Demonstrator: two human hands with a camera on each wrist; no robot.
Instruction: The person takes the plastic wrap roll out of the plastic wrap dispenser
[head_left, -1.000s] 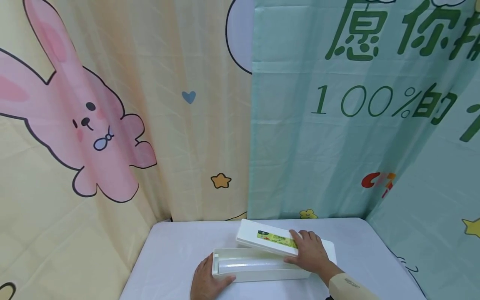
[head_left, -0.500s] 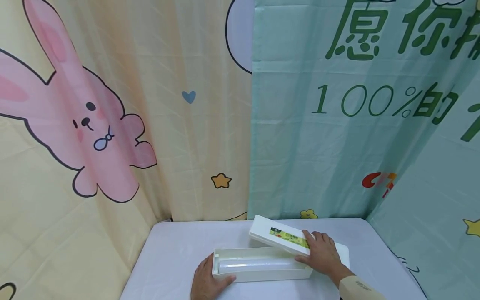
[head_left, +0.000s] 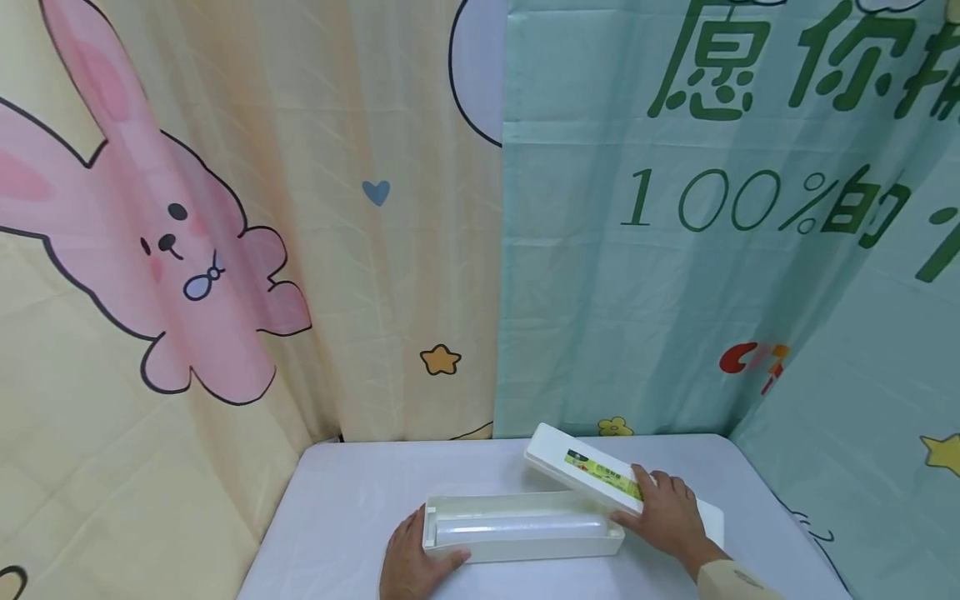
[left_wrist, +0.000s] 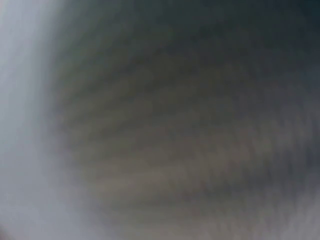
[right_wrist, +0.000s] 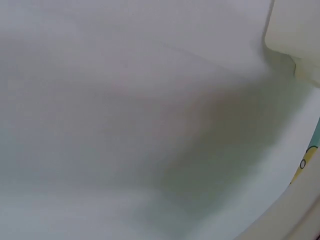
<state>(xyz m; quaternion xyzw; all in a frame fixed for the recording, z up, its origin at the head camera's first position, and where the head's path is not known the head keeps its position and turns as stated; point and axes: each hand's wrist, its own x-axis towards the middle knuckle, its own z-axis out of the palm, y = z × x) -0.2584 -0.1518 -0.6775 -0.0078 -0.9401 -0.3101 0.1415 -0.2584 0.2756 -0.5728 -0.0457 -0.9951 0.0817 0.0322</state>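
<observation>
A long white cling film dispenser [head_left: 525, 550] lies on the table in the head view, its top uncovered and a clear, shiny film roll [head_left: 517, 527] lengthwise inside. My left hand [head_left: 415, 562] grips its left end, thumb along the front wall. My right hand [head_left: 667, 512] holds the white lid [head_left: 551, 447], which has a green label [head_left: 600, 473], thumb on the near side and fingers over the top. Slanting, the lid overlaps the dispenser's right end in this view, its left end pointing up and back. The left wrist view is a dark blur.
A white-covered table [head_left: 352, 500] is bounded by a cream curtain [head_left: 405, 275] with a pink rabbit and a teal curtain [head_left: 570, 317] with green lettering. In the right wrist view, a pale rounded corner [right_wrist: 295, 30] shows above the shadowed white cloth [right_wrist: 100, 125].
My right hand has drawn the lid to the right, uncovering more of the dispenser, and the lid slants more steeply. My left hand stays at the dispenser's left end.
</observation>
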